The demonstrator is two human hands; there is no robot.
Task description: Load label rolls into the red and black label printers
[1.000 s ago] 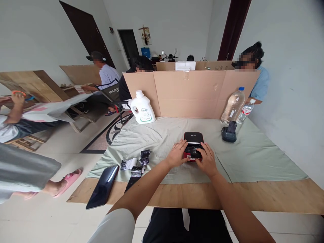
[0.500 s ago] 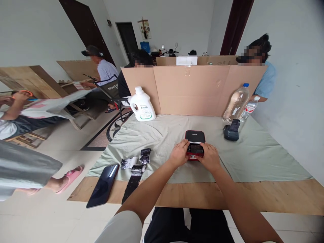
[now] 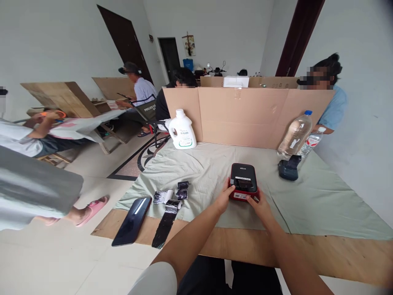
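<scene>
- Gripping the small red-and-black printer [image 3: 244, 186] from both sides, the left hand [image 3: 224, 198] presses its fingertips to the near left edge and the right hand [image 3: 260, 205] curls its fingers against the near right corner; neither hand wraps fully round it.
- The printer sits on the pale green cloth [image 3: 307, 196] near the table's front, just ahead of the wooden edge [image 3: 245, 246].
- The cloth is wrinkled and loose, so a sideways push would likely drag it and let the printer skid.
- With only fingertips on the casing, a lift could probably tip it out of the hold.
- Left of the hands lie crumpled ribbon rolls [image 3: 173, 194] and a dark phone [image 3: 132, 221] overhanging the edge; a stray elbow might knock them off.
- Farther back stand a white jug [image 3: 182, 131], two water bottles [image 3: 296, 135], a second dark printer [image 3: 288, 168] and a cardboard screen [image 3: 245, 116], all well apart.
</scene>
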